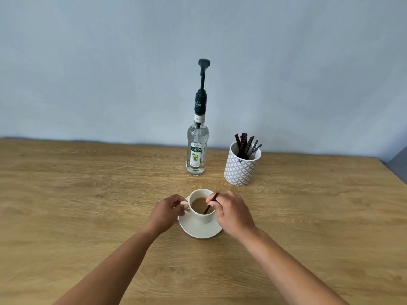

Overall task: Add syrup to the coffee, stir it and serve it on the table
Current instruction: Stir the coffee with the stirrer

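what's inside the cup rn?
The cup holds light brown coffee, with a dark stirrer dipped in, pinched by the right hand. The stirrer's submerged tip and the cup's bottom are hidden by the coffee.

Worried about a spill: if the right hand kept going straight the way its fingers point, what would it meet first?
Probably the cup: the right hand, pinching the stirrer, points left across its rim toward the left hand at the handle. Depth is unclear.

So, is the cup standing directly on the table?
No, the cup stands on a white saucer, which rests on the table.
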The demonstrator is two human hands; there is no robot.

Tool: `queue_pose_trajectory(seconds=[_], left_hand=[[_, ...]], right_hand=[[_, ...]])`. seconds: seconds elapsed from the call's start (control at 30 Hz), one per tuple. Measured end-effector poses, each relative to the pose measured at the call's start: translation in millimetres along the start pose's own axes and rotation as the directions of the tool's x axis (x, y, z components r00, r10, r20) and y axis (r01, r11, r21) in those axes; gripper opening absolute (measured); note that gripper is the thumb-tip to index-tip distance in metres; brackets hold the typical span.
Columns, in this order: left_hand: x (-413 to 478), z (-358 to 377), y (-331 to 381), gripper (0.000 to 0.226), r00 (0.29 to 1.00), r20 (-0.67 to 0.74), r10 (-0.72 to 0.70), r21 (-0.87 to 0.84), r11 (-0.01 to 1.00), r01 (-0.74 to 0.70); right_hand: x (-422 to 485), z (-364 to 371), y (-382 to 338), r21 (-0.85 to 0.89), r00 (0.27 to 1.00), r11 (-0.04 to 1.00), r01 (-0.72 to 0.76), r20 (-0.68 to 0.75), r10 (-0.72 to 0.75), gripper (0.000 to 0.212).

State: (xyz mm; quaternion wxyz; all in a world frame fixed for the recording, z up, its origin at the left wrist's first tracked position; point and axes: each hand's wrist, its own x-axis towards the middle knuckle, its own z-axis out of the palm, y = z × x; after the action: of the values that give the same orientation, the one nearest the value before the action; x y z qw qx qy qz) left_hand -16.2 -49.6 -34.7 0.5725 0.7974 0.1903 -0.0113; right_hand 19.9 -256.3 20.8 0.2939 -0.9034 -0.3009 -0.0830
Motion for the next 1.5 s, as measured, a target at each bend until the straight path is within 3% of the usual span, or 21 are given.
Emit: queue_pose_trajectory(seconds=[0.17,0.33,0.53,0.83,1.07,1.3,1.5], left_hand=[[1,-1,1,0.005,1.0,0.011,-0.006,0.008,1.0,0.006],[1,-1,2,0.005,1.0,0.014,-0.012,0.011,1.0,0.011],[1,0,1,0.004,1.0,0.01,-0.019,-0.01,1.0,0.019],[0,0,2,0.004,1.0,0.008,-0.019,-0.004,1.0,0.019],[0,-1,1,0.005,1.0,0.007,-0.014,0.015,1.0,0.014],[1,-3,2,0.005,1.0,0.026,-0.016,0.022,1.0,0.015],[2,-3,2,0.005,0.999,0.027,-0.021,0.027,0.999,0.02]], right_hand=[[3,2,0,-0.035,0.999,0.999,-0.025,0.02,0.025,0.017],[1,-2,0,-0.055,0.999,0.998,0.001,-0.048,-0.004,0.02],[2,5,2,-0.013,0.998,1.0,0.015,0.064,-0.015,0.016],[2,1,4,-0.061,1.0,0.998,-0.01,0.006,0.01,0.017],[2,10,-3,0.012,0.997,1.0,-0.013,0.08,0.012,0.016],[7,4,2,-0.099,0.995,0.992,-0.078,0.052,0.083,0.018],[3,5,0,-0.025,0.997,0.999,-0.038,0.069,0.04,0.018]])
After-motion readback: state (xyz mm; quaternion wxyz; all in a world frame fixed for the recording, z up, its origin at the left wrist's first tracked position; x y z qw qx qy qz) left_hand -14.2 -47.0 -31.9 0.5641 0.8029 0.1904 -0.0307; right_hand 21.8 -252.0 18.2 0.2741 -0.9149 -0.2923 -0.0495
